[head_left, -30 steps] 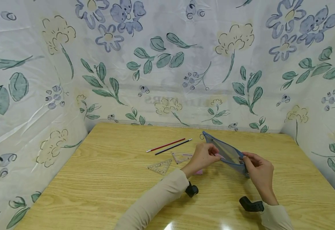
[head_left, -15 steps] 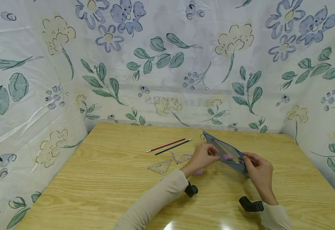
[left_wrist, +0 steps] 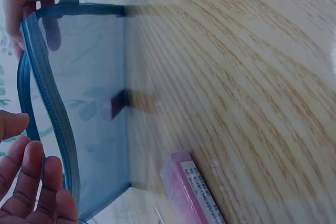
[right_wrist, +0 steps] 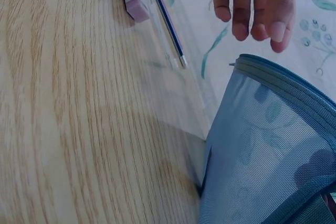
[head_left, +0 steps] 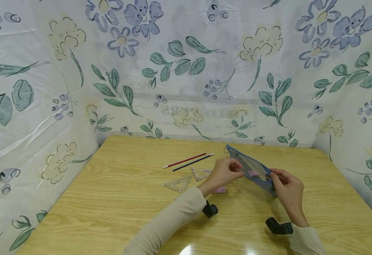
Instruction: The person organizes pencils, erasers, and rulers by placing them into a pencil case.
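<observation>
pouch (head_left: 251,166): blue mesh, zip mouth gaping, base on the tabletop (head_left: 125,198), right of centre.

inner eraser (head_left: 253,173): pink, inside the pouch, seen through the mesh.

right hand (head_left: 288,187): grips the pouch by its right end, thumb on the near side.

left hand (head_left: 226,172): at the mouth's near edge, fingers loosely bent, grasping nothing; contact with the edge cannot be told.

outer eraser (head_left: 219,190): pink, white label on one side; on the tabletop, near the left wrist.

triangle (head_left: 177,185): clear, flat, left of the left hand.

ruler (head_left: 200,175): clear with purple marks, partly hidden behind the left hand.

red pencil (head_left: 184,160) and dark pencil (head_left: 193,162): side by side, apart, beyond the triangle and ruler.

cloth (head_left: 186,78): white, floral, hanging behind the tabletop.
</observation>
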A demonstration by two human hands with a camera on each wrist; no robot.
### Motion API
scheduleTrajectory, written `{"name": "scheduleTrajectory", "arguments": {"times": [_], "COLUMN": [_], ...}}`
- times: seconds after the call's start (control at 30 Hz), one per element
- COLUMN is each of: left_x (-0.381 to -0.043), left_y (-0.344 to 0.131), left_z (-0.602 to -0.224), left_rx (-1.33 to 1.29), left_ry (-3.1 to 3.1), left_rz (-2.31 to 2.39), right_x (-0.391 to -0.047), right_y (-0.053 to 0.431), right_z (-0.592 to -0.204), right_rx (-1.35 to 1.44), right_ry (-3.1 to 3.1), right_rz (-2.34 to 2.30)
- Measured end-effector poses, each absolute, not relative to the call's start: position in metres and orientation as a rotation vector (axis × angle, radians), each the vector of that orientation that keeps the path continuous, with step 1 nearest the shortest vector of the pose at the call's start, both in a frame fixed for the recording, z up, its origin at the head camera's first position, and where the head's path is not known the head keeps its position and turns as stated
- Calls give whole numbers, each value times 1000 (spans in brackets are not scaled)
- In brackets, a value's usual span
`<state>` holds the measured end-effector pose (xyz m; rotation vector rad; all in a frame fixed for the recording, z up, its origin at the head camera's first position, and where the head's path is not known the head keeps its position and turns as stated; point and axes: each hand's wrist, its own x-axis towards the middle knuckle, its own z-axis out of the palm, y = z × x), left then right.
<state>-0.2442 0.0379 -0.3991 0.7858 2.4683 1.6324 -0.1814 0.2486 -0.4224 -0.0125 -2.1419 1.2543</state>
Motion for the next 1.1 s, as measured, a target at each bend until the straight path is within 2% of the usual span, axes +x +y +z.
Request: {"name": "scheduleTrajectory", "arguments": {"times": [1.1], "left_x": [-237], "left_y": [-16], "left_z": [-393], "left_rx": [729], "left_ry": [2509], "left_rz": [1815], "right_x": [-182], "right_y": [248], "right_z": [-420], "right_rx": [16], "right_ry": [-2143], "right_rz": [1299]}}
